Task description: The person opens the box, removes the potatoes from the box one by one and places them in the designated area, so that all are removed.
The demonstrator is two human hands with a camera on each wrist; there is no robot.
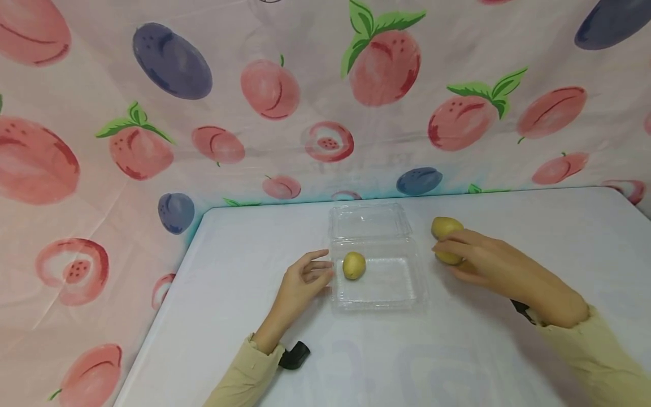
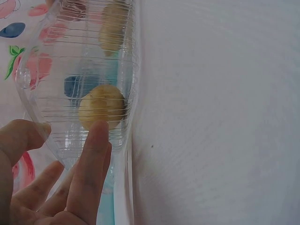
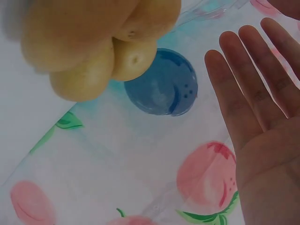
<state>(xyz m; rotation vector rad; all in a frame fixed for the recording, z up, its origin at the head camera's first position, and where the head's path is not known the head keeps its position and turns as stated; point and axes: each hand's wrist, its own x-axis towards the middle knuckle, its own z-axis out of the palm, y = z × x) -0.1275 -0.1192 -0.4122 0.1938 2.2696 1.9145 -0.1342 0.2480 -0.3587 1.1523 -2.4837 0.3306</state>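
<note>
A clear plastic clamshell box (image 1: 376,302) lies with its lid folded back, one lemon (image 1: 354,265) in its left side. My left hand (image 1: 302,278) is at the box's left edge, fingers loosely bent; in the left wrist view its thumb (image 2: 35,133) is right at the rim and a fingertip overlaps the lemon seen through the wall. To the right of the box, my right hand (image 1: 470,254) reaches over a lemon (image 1: 448,258) that it partly hides. Another lemon (image 1: 445,225) lies just behind. The right wrist view shows straight fingers (image 3: 229,93) apart from the lemons (image 3: 84,79).
A white table (image 1: 244,243) carries the box and lemons. Behind it and to the left hangs a fruit-printed cloth (image 1: 218,102). The raised lid (image 1: 368,221) lies toward the back edge. A black strap piece (image 1: 295,356) sits at the left wrist.
</note>
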